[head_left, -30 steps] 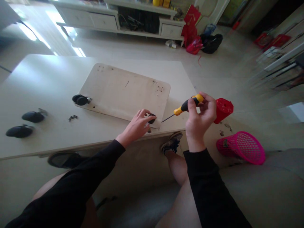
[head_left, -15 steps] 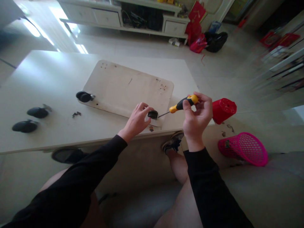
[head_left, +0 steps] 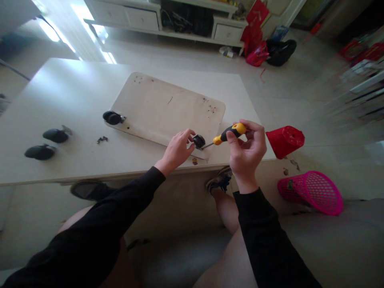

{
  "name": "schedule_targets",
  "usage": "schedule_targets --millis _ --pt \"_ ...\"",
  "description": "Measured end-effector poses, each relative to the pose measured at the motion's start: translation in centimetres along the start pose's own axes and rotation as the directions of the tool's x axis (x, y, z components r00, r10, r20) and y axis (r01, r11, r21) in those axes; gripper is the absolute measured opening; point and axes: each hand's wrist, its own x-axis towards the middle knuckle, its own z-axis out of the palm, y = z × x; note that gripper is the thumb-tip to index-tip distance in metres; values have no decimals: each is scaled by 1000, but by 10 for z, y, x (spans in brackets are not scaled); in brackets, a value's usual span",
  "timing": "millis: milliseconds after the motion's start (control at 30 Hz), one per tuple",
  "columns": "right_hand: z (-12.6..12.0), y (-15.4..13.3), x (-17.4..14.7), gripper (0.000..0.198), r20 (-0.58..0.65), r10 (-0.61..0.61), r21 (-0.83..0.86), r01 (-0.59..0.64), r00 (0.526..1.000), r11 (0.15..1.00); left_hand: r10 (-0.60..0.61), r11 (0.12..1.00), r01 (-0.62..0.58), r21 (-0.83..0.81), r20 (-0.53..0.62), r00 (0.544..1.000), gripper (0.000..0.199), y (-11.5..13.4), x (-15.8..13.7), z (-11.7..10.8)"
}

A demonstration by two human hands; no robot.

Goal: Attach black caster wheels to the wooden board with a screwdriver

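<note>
A pale board (head_left: 162, 108) with rounded corners and screw holes lies on the white table (head_left: 78, 96). At its near right corner sits a black caster wheel (head_left: 199, 141), gripped at its left side by the fingers of my left hand (head_left: 179, 149). My right hand (head_left: 247, 150) is wrapped round a yellow and black screwdriver (head_left: 229, 134), whose tip meets the base of that caster. A second caster (head_left: 113, 117) stands at the board's near left corner. Two loose casters (head_left: 56, 135) lie on the table farther left, beside a small pile of screws (head_left: 102, 139).
Past the table's right end are a red bin (head_left: 285, 141) and a pink mesh basket (head_left: 310, 192) lying on its side. A small sticker (head_left: 195, 161) is near the table's front edge. Bags (head_left: 280, 52) and a white cabinet (head_left: 141, 19) are across the floor.
The view has shifted slightly, so the table appears farther right. The caster under my left hand has turned a little, and the screwdriver remains at its base.
</note>
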Motion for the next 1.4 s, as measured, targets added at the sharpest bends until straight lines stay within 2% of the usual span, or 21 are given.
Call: schedule_targets --millis 167,333,600,767,900,1067,1200,1333,1400 --pt "0 -5 -3 33 46 -8 -32 9 999 999 9 1000 -9 -9 6 1000 32 2 1 -1" --pt "-3 -10 -6 32 146 -62 -42 69 987 997 3 1000 -2 -22 19 1000 35 2 0 -1" --pt "-5 -16 -5 38 352 -195 8 206 915 979 10 999 -8 -36 46 999 37 4 -1 -1" --pt "2 -13 -4 45 289 -260 -83 295 921 952 24 999 -22 -39 48 999 33 7 -2 -3" --pt "4 -7 -5 40 273 -278 -138 324 921 936 37 998 -35 -43 46 998 27 10 -2 -5" --pt "1 -11 -6 34 308 -270 -75 307 912 949 44 998 -42 -43 57 997 25 13 -1 -6" --pt "3 -14 -5 37 268 -310 -48 334 912 941 48 998 -45 -52 62 997 24 13 0 -7" --pt "6 -17 -3 25 174 -373 -110 394 912 912 61 996 -58 -64 44 997 24 14 0 -9" --pt "6 -18 -3 21 168 -378 -134 401 910 906 65 995 -62 -72 46 997 24 16 1 -10"
